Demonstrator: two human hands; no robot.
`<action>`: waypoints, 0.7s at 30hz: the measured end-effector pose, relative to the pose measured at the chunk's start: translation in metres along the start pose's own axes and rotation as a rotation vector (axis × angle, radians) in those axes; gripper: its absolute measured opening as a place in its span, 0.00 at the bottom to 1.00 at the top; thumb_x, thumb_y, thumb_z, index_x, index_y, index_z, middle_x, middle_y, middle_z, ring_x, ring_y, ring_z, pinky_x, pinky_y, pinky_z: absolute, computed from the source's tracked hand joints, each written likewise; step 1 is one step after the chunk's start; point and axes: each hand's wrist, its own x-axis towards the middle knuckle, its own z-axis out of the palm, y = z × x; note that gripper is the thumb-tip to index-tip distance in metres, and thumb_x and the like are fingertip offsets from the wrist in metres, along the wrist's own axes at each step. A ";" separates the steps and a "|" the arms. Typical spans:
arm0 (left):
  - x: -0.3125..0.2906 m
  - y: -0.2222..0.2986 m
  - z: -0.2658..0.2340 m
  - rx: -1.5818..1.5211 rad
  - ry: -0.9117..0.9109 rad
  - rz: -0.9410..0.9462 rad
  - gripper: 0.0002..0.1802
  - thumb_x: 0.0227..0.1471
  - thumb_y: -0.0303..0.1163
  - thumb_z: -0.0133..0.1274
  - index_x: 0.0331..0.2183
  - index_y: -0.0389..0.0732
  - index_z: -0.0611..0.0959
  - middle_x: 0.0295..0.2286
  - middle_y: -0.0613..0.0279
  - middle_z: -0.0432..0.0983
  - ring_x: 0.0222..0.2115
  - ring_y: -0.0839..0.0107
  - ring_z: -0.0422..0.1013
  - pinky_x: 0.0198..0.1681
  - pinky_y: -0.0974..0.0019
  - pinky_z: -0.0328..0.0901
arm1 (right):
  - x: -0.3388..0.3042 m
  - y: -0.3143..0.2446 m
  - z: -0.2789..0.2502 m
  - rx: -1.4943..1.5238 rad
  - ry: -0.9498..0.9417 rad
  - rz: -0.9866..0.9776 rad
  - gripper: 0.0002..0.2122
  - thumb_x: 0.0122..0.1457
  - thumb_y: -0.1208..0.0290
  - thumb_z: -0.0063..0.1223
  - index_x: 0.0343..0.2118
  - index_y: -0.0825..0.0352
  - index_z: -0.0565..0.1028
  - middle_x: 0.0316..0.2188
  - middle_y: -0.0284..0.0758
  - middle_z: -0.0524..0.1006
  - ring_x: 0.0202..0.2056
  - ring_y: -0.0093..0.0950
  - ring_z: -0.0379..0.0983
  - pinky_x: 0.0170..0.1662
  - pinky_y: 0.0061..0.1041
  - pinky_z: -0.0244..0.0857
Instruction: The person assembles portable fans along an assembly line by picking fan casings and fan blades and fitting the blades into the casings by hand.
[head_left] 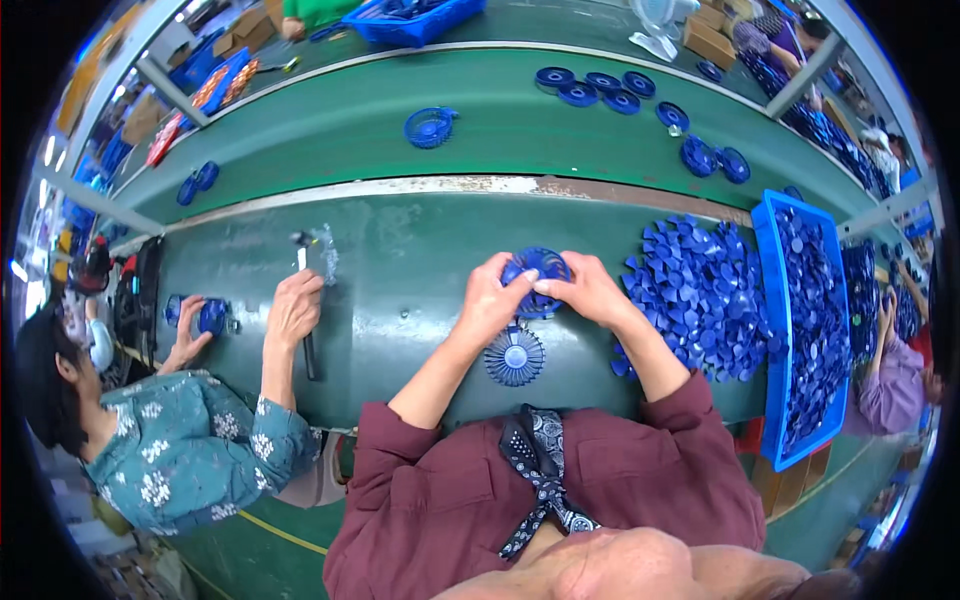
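Observation:
In front of my chest, just above the green table, I hold a round blue fan part (541, 268). My left hand (492, 296) is closed on its left side, and my right hand (590, 290) grips its right side. Both thumbs press on its near face, close together. Directly below lies a round blue fan grille (514, 357) with thin radiating ribs and a pale centre. Whether the grille is joined to the part in my hands, I cannot tell. A heap of loose blue fan blades (690, 295) lies right beside my right forearm.
A light-blue bin (777, 390) full of fan blades stands right of the heap. At left, a co-worker grips a hammer (309, 350) near blue fan parts (211, 316). Beyond the table, a green belt (330, 130) carries blue rings (602, 82) and a fan cage (429, 128).

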 end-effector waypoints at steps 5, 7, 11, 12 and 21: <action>0.040 0.019 -0.024 0.227 0.131 0.161 0.30 0.53 0.37 0.55 0.53 0.31 0.68 0.46 0.47 0.72 0.45 0.64 0.71 0.48 0.63 0.66 | 0.032 0.005 -0.027 0.535 0.325 0.209 0.17 0.53 0.71 0.61 0.43 0.74 0.73 0.28 0.35 0.77 0.27 0.21 0.74 0.27 0.19 0.69; 0.078 0.025 -0.037 0.524 0.234 0.175 0.31 0.53 0.37 0.54 0.53 0.30 0.67 0.49 0.43 0.69 0.49 0.55 0.68 0.51 0.58 0.63 | 0.029 0.020 -0.042 0.444 0.486 0.181 0.24 0.53 0.71 0.61 0.51 0.77 0.69 0.41 0.44 0.76 0.36 0.27 0.76 0.34 0.23 0.73; 0.153 -0.005 -0.081 0.969 0.436 0.499 0.31 0.47 0.29 0.57 0.51 0.30 0.66 0.47 0.41 0.67 0.49 0.43 0.63 0.52 0.51 0.60 | -0.014 0.013 -0.085 -0.288 0.570 0.039 0.20 0.52 0.71 0.60 0.48 0.72 0.72 0.40 0.41 0.78 0.37 0.25 0.75 0.40 0.24 0.69; 0.169 -0.018 -0.098 1.100 0.488 0.598 0.32 0.44 0.28 0.59 0.50 0.31 0.67 0.47 0.42 0.67 0.48 0.43 0.64 0.51 0.50 0.61 | -0.022 0.012 -0.096 -0.503 0.631 -0.009 0.19 0.52 0.71 0.60 0.47 0.71 0.73 0.38 0.41 0.77 0.36 0.30 0.75 0.39 0.27 0.69; 0.170 -0.007 -0.085 1.587 0.300 0.549 0.08 0.44 0.25 0.49 0.31 0.38 0.76 0.27 0.55 0.75 0.33 0.55 0.71 0.38 0.52 0.65 | -0.075 -0.006 -0.108 -0.961 0.394 0.008 0.20 0.44 0.71 0.64 0.42 0.66 0.75 0.39 0.42 0.74 0.43 0.41 0.69 0.45 0.36 0.66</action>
